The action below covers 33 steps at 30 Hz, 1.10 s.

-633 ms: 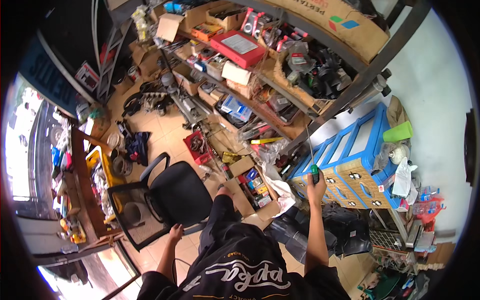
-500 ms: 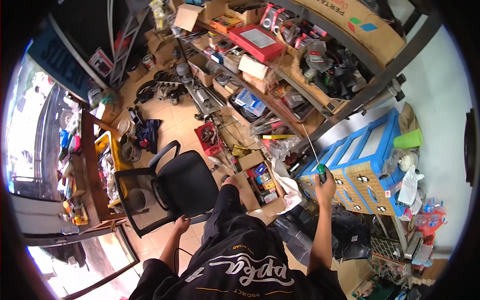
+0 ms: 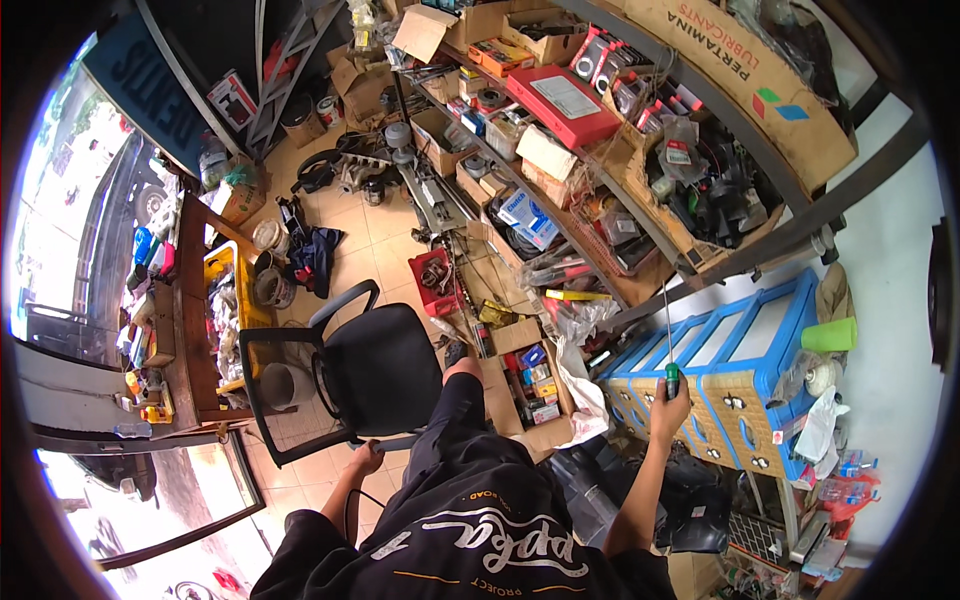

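Observation:
My right hand [image 3: 668,408] is closed around the green handle of a long thin screwdriver [image 3: 670,340], whose shaft points up in front of the blue drawer unit [image 3: 742,365]. My left hand [image 3: 367,457] hangs low beside the seat of the black office chair [image 3: 372,368], close to its lower frame, with fingers loosely curled and nothing visibly in them. My bent knee in dark shorts sits between the chair and an open cardboard box of small parts [image 3: 530,385].
Wooden shelves [image 3: 560,180] crowded with boxes, cables and parts run across the top right. A red tool case [image 3: 434,282], a wooden bench with bottles [image 3: 175,320] and buckets stand around the tiled floor. Black bags [image 3: 700,490] lie under the drawers.
The view has tilted and shifted slightly; my right hand with the screwdriver stays raised by the drawers. My left hand remains low by the chair.

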### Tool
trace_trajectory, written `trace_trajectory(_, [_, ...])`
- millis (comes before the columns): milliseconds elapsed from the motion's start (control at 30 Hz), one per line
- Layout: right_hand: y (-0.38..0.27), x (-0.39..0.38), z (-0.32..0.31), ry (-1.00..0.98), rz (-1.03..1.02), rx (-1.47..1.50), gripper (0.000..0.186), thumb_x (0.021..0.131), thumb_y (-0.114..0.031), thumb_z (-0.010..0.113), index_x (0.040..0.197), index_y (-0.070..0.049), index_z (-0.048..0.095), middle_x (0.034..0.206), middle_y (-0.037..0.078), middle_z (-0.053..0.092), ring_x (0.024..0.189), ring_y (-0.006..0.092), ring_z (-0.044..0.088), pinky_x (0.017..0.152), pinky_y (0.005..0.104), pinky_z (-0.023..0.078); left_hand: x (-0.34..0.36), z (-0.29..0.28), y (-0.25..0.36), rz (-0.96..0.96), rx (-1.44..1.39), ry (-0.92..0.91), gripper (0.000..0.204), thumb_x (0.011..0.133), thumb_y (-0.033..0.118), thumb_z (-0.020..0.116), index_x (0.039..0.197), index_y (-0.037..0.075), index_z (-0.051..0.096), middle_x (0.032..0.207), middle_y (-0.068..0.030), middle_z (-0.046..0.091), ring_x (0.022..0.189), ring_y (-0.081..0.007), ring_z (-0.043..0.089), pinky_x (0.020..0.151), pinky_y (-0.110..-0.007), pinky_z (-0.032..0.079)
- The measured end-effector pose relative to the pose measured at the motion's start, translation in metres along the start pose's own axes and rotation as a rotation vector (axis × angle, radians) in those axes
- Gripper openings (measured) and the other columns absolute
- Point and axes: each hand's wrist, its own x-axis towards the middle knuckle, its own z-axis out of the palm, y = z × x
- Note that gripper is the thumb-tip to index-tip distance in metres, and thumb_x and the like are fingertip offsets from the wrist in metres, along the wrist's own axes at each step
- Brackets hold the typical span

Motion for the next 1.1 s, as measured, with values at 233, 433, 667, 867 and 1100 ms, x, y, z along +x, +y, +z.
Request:
trace_trajectory(233, [-0.016,0.002,0.016,-0.076,-0.007,-0.054,0.036,0.083,-0.010,0.065,0.117,0.000,0.059,0.102,0.020,0.065,0.091,0.0370,0.062,0.081,0.0415,0.048,0.058,-0.051,0.041,0.076,0.226,-0.106,0.041,0.084,0.031,0.053,0.114,0.006,0.062,0.112,-0.0241,0.063,0.109,-0.0384,0.058,0.093,-0.045,0.048])
trace_trajectory(433, [-0.038,-0.006,0.041,-0.020,0.057,-0.036,0.037,0.080,-0.010,0.067,0.114,0.001,0.061,0.104,0.023,0.064,0.096,0.0403,0.061,0.086,0.0431,0.047,0.156,-0.113,0.098,0.142,0.235,-0.117,0.047,0.084,0.034,0.055,0.121,0.005,0.057,0.117,-0.0233,0.061,0.110,-0.0384,0.058,0.095,-0.044,0.047])
trace_trajectory(667, [-0.093,-0.005,0.088,0.320,0.227,0.061,0.038,0.081,-0.014,0.069,0.115,0.002,0.060,0.103,0.019,0.066,0.092,0.0321,0.063,0.083,0.0392,0.048,0.334,-0.212,0.179,0.257,0.444,-0.109,0.056,0.086,0.036,0.054,0.132,0.005,0.047,0.116,-0.0285,0.059,0.112,-0.0407,0.057,0.096,-0.046,0.046])
trace_trajectory(867, [-0.079,-0.028,0.183,0.187,0.641,0.295,0.029,0.084,-0.021,0.068,0.105,0.000,0.064,0.096,0.010,0.067,0.083,0.0194,0.061,0.077,0.0327,0.048,0.378,-0.293,0.346,0.461,0.360,-0.017,0.063,0.085,0.030,0.056,0.140,0.009,0.035,0.120,-0.0305,0.055,0.112,-0.0446,0.054,0.094,-0.050,0.045])
trace_trajectory(1100, [-0.082,-0.105,0.296,-0.276,0.672,-0.078,0.055,0.075,-0.058,0.068,0.084,-0.004,0.070,0.065,0.011,0.066,0.057,0.0214,0.066,0.055,0.0354,0.051,0.299,-0.296,0.566,1.268,0.041,0.379,0.063,0.083,0.005,0.056,0.141,0.003,0.033,0.134,-0.0267,0.041,0.123,-0.0433,0.041,0.103,-0.047,0.036])
